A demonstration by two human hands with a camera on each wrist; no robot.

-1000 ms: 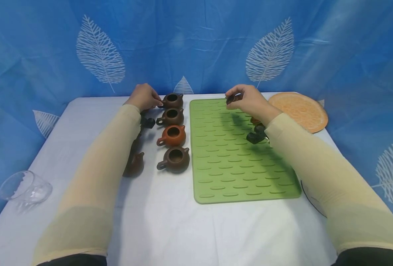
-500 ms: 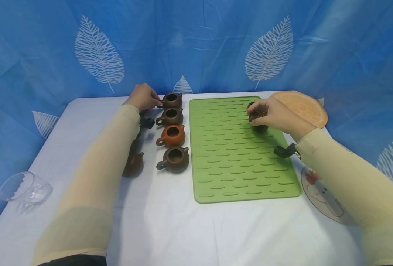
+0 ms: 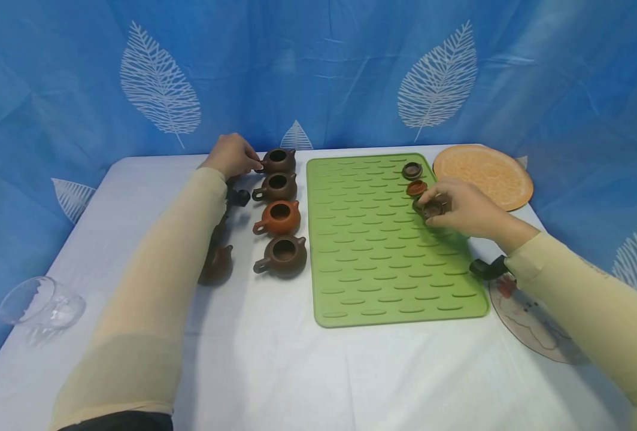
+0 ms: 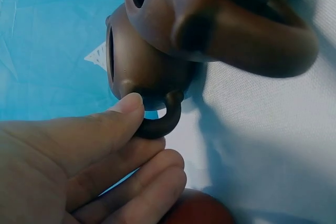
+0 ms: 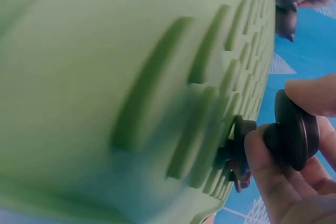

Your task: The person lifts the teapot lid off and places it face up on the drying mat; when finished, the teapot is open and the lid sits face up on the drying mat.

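Observation:
My left hand [image 3: 230,157] pinches the handle [image 4: 161,124] of the dark brown lidless teapot [image 3: 279,160] at the back of a column of small teapots. In front of it stand a brown teapot [image 3: 283,188], an orange-red teapot [image 3: 281,218] and another brown teapot [image 3: 287,256], all without lids. My right hand [image 3: 464,206] holds a dark brown teapot lid [image 5: 297,130], knob toward the green mat [image 3: 372,263]. Beyond that hand a dark lid [image 3: 412,171] and a red lid [image 3: 416,188] lie on the mat; another dark lid is partly hidden by the fingers.
A brown teapot [image 3: 218,266] shows beside my left forearm, which hides more behind it. A clear glass [image 3: 42,303] lies at the left. An orange-slice round mat [image 3: 485,173] and a round mat with a cartoon drawing [image 3: 528,329] flank the green mat's right side.
My right hand has moved right and toward me with the lid, over the mat's right edge, uncovering the dark and red lids. My left hand keeps its grip on the back teapot's handle.

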